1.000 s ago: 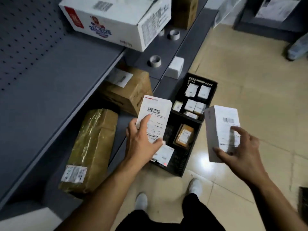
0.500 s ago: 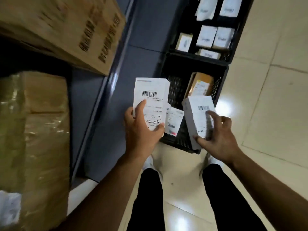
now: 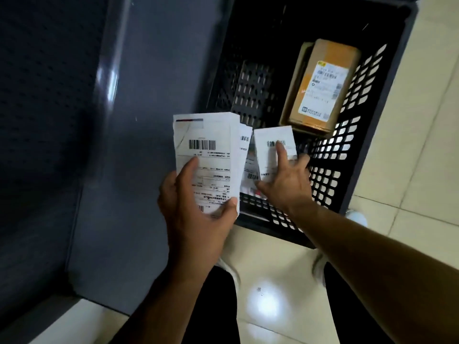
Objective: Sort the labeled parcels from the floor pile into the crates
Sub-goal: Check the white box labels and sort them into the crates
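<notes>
Seemingly mid-drop into the black crate (image 3: 347, 145): small white box (image 3: 272, 142) pinched in the right hand (image 3: 285, 187) near the brown parcel (image 3: 323, 85) inside, labelled white packet (image 3: 206, 155) gripped in the left hand (image 3: 196, 219), next needing a clean release.

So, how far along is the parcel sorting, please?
Done: a brown parcel lies in the black crate. In hand: the left hand grips a white labelled parcel, the right hand a small white box over the crate. Left: both; the floor pile is unseen.
</notes>
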### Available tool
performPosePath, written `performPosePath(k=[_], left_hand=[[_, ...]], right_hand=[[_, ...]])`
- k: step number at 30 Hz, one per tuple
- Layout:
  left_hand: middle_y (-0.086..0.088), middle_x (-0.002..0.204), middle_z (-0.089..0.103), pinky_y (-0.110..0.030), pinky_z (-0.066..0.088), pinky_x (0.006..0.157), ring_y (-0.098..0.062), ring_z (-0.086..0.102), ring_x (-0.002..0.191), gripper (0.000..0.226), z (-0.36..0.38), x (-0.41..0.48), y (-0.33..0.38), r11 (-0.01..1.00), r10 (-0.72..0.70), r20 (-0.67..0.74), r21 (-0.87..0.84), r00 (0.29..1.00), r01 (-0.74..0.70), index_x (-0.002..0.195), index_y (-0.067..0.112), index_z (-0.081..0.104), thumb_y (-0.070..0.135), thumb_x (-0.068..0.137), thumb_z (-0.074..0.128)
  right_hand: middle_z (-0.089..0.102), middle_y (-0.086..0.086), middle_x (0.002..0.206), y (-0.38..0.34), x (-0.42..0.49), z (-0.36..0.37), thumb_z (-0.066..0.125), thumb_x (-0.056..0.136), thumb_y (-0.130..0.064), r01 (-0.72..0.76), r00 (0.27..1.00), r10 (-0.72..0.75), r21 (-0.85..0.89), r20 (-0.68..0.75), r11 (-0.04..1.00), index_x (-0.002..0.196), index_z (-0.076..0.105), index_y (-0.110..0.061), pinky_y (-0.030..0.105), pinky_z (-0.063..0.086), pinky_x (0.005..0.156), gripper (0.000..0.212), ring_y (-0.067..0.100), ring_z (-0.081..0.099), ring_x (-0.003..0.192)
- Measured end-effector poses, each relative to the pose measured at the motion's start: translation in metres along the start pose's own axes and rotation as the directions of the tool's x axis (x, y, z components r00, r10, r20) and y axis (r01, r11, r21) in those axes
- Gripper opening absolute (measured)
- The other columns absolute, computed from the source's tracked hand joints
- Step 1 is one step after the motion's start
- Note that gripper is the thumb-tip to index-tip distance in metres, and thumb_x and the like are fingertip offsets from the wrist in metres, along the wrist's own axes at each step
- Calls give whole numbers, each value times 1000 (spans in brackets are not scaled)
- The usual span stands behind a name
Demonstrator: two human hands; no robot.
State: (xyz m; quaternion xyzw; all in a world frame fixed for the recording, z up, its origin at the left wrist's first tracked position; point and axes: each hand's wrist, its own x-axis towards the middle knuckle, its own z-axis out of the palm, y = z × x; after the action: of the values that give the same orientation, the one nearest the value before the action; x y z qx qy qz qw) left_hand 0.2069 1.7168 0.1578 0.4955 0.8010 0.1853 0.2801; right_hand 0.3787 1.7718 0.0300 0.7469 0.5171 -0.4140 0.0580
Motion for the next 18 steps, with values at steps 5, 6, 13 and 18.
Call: performPosePath(k=[5, 6, 13, 18], left_hand=[[2, 146, 36, -12, 33, 93, -24, 42, 135, 92, 7, 1, -13, 1000, 6, 21, -15, 1000, -6, 144, 43, 36, 27, 68, 85], [3, 145, 37, -15, 35, 94, -24, 43, 134, 93, 7, 2, -15, 1000, 1, 21, -15, 1000, 0, 144, 44, 35, 28, 67, 85], [1, 148, 38, 3, 23, 89, -18, 37, 136, 101, 12, 7, -17, 998, 28, 49, 52, 998, -31, 150, 33, 31, 26, 66, 87], [2, 148, 37, -11, 32, 93, -13, 33, 132, 104, 23, 9, -5, 996, 50, 76, 68, 996, -55, 151, 34, 33, 24, 65, 90]], right_hand=[[14, 10, 143, -2, 20, 32, 89, 72, -48, -65, 997, 63, 58, 38, 996, 155, 3, -49, 52, 54, 99, 119, 43, 50, 122], [15, 10, 144, -2, 21, 38, 88, 74, -46, -58, 998, 55, 73, 43, 996, 156, 2, -48, 49, 53, 99, 119, 41, 51, 121], [21, 11, 144, 4, 21, 40, 81, 86, -25, -5, 991, 2, 26, 133, 1000, 157, -7, -50, 38, 56, 72, 115, 25, 56, 86], [27, 10, 141, 7, 18, 18, 80, 85, -38, 63, 969, -41, -83, 244, 995, 157, -6, -44, 45, 58, 89, 113, 28, 58, 109]])
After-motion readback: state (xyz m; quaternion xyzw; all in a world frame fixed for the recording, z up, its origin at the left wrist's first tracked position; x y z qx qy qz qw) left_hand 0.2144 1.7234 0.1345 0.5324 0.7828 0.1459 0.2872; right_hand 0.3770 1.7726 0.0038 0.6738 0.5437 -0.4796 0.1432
